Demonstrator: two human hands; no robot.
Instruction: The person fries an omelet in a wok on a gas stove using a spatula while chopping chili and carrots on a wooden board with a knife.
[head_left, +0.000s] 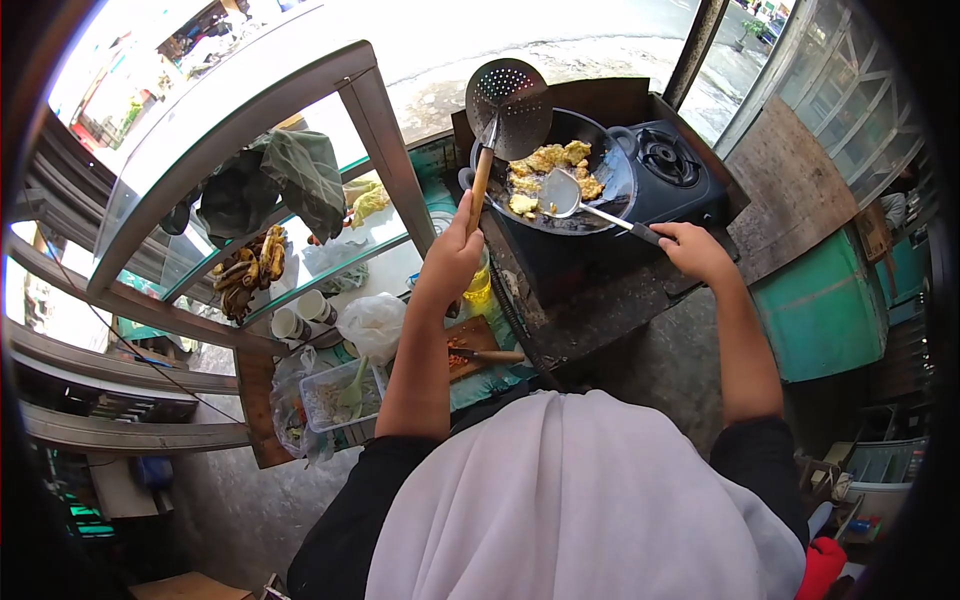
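Note:
My left hand [455, 255] is closed round the wooden handle of a large perforated skimmer [508, 95], whose round metal head is raised over the left rim of a wok [618, 205]. Closed on the dark handle of a small strainer [562, 192] is my right hand [692, 252]. The strainer's mesh bowl lies over the middle of the wok, among yellow-brown fried pieces [550, 158]. Dark oil shows around the pieces.
Right of the wok is a gas burner [668, 155]. At left stand a glass case [365, 110], bananas [250, 270], cups [290, 323], a plastic tub [325, 400] and a knife [490, 355] on a cutting board [468, 335]. A wooden board [795, 175] leans at right.

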